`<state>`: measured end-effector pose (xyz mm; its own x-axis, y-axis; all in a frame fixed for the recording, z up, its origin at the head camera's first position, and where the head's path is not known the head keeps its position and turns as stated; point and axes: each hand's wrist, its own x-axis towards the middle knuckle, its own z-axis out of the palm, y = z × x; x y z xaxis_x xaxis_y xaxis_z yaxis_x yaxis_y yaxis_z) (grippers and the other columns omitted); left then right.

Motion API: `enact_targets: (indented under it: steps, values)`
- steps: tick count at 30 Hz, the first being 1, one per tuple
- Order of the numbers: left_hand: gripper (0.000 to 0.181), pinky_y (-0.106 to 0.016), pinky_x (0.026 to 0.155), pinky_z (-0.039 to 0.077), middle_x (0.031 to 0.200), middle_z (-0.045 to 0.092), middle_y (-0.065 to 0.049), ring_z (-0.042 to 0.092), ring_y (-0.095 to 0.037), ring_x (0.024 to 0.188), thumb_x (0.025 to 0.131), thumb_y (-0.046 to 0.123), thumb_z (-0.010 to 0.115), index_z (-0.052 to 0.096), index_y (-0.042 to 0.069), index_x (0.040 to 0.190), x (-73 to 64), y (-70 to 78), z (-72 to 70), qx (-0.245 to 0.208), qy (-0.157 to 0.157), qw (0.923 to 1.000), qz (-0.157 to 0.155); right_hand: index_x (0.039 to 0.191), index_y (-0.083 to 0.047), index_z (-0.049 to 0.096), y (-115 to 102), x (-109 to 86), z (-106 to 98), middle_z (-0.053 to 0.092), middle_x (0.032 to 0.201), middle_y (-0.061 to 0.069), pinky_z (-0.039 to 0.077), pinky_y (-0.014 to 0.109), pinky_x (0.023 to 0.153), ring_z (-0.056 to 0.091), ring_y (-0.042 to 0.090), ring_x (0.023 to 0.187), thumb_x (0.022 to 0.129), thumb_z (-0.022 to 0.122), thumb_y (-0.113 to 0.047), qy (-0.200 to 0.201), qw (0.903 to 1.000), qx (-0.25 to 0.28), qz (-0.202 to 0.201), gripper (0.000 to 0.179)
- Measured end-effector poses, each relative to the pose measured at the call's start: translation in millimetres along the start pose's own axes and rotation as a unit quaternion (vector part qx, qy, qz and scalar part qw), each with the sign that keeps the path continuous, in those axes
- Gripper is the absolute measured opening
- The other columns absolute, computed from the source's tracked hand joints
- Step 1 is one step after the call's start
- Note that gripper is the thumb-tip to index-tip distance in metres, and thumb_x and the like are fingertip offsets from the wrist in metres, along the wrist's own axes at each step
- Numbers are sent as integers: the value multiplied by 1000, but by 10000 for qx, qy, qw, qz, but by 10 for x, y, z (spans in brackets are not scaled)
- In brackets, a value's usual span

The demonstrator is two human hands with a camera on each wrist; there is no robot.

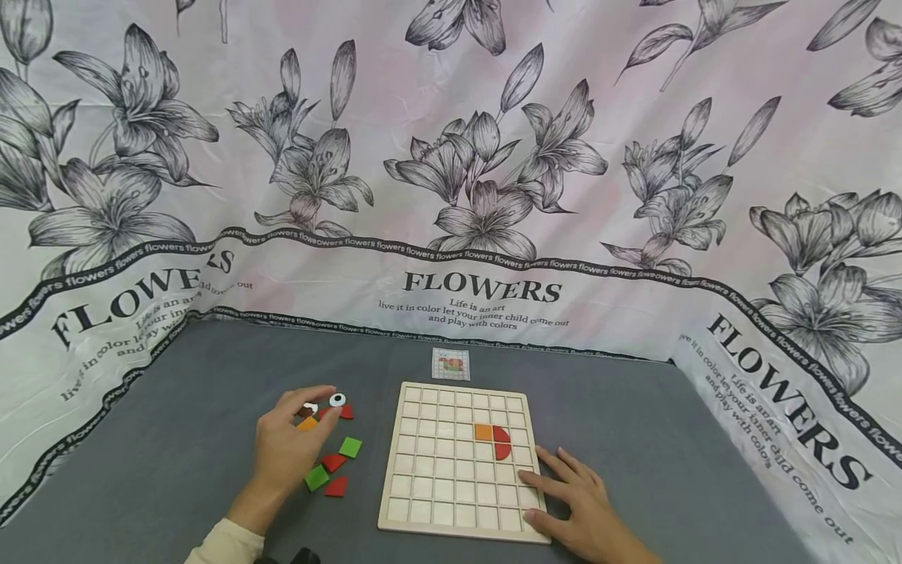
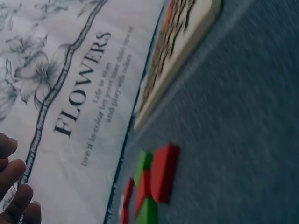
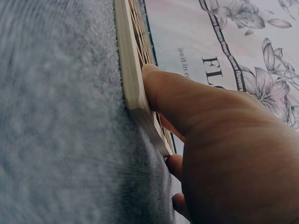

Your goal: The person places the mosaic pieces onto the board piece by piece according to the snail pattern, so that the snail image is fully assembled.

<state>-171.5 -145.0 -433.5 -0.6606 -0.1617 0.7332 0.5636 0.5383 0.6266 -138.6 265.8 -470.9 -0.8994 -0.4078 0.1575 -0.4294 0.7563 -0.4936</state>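
Observation:
In the head view my left hand (image 1: 292, 439) is raised over the loose pieces at the left. Its thumb and index finger pinch a white disc with a black dot, like an eye piece (image 1: 337, 399). The left wrist view catches only some fingertips (image 2: 16, 177), without the disc. My right hand (image 1: 585, 501) rests at the right edge of a wooden grid board (image 1: 433, 470), thumb and index fingertip on its rim. On the board lie an orange square (image 1: 483, 432) and two red quarter-round pieces (image 1: 501, 434), side by side.
Green squares (image 1: 350, 447) and red pieces (image 1: 336, 487) lie left of the board. An orange piece (image 1: 308, 424) and a brown-and-white piece (image 1: 308, 410) are partly behind my left hand. Beyond the board lies a small picture card (image 1: 451, 365). A flower-printed cloth (image 1: 486, 305) borders the grey table.

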Motion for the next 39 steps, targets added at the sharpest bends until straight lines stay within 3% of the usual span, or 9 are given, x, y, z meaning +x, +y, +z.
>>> enact_targets:
  steps: [6, 10, 13, 18, 24, 31, 39]
  values:
    - [31, -27, 66, 41, 92, 69, -5, 54, -18, 78, 70, -7, 81, 74, 4, 98, -48, -179, -86, 150, 119, 9987, -467, 131, -28, 62, 0, -1, -4, 39, 149, 5, 18, 72, 92, 27, 46, 134, 88, 65, -51, -150, 9998, 0, 134, 50]
    - [30, -28, 70, 42, 93, 68, -5, 55, -19, 86, 71, -5, 81, 74, 3, 100, -71, -275, -139, 384, 119, 9960, -804, 131, -27, 63, -10, 10, -10, 40, 149, 5, 19, 71, 92, 28, 45, 134, 88, 66, -50, -47, 10000, -40, 71, 49]
    - [29, -27, 67, 43, 92, 68, -7, 56, -20, 85, 72, -2, 82, 74, 3, 100, -89, -309, -159, 650, 96, 9919, -1085, 131, -26, 63, -17, 16, -12, 40, 149, 5, 19, 70, 92, 28, 45, 134, 88, 66, -49, 18, 10000, -54, 21, 49]
    - [27, -33, 67, 48, 93, 67, -9, 59, -25, 87, 74, 6, 82, 74, 6, 101, -153, -373, -161, 1089, -146, 9825, -1506, 130, -27, 64, -19, 12, -7, 41, 148, 6, 20, 71, 91, 29, 46, 133, 88, 66, -49, 13, 10000, -83, -29, 48]
    - [29, -48, 76, 44, 97, 67, -15, 56, -31, 91, 77, 11, 81, 72, 3, 104, -199, -446, -158, 1287, -501, 9706, -1969, 131, -27, 63, -9, 9, -1, 40, 149, 5, 18, 70, 93, 27, 45, 134, 87, 66, -50, -62, 9999, -60, 75, 49]
    - [31, -53, 81, 45, 99, 66, -17, 55, -35, 95, 77, 8, 79, 70, 0, 106, -206, -466, -166, 1529, -1015, 9600, -2114, 132, -29, 62, -6, 5, -7, 39, 149, 5, 18, 71, 92, 27, 46, 134, 87, 65, -51, -198, 9997, -37, 155, 50]
    - [29, -52, 81, 45, 97, 65, -18, 55, -36, 96, 77, 5, 77, 71, -1, 104, -196, -460, -155, 1760, -1063, 9558, -2100, 131, -28, 63, 13, 9, 6, 40, 149, 5, 19, 71, 91, 28, 46, 134, 87, 65, -51, -46, 9999, -99, 33, 50]
